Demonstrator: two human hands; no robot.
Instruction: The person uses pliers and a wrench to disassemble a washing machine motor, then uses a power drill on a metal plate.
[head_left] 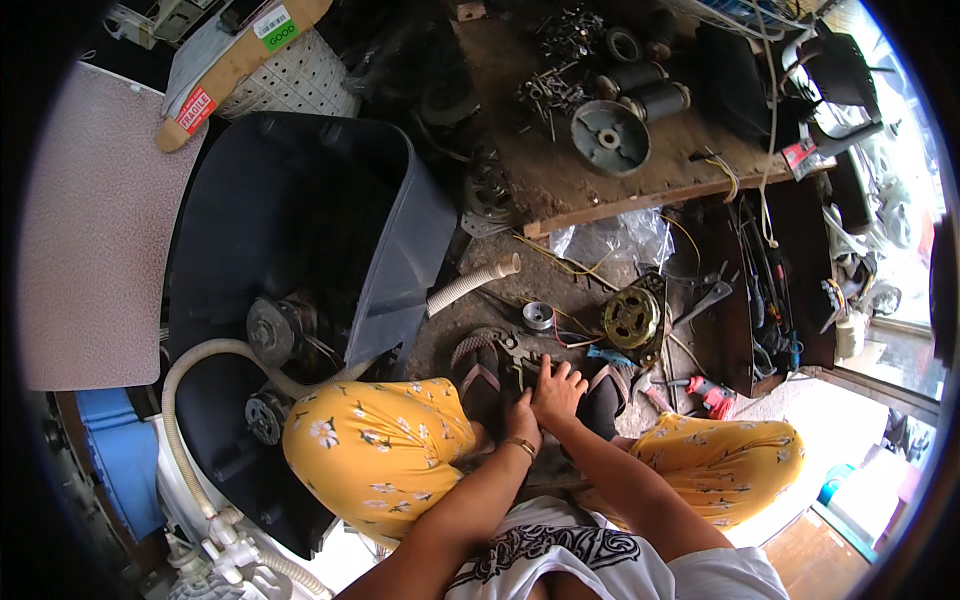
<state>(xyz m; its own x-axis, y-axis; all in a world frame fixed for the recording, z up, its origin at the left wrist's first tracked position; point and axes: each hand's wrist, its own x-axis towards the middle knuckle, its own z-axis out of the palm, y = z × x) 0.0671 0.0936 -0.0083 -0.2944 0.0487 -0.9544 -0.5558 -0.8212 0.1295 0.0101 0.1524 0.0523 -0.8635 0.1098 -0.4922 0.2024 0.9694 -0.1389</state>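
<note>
Both hands meet low between my knees, beside my sandalled feet. My left hand (520, 415) has a bracelet at its wrist; its fingers point down and are mostly hidden, so its grip cannot be made out. Against it rests my right hand (556, 394), with fingers apart and nothing visible in them. Just beyond the fingertips is a grey metal piece with arms (518, 352), too small to name, by the left sandal (474, 358). A small silver cup-shaped part (538, 316) lies farther off. To its right sits a round brass-coloured motor part (632, 318) with wires near it.
A large dark plastic washing-machine housing (395, 250) with a ribbed hose (475, 284) stands left. Ahead, a wooden board (530, 190) holds a pulley wheel (610, 138) and loose screws. A tool box (735, 290) and a red power tool (711, 396) lie right.
</note>
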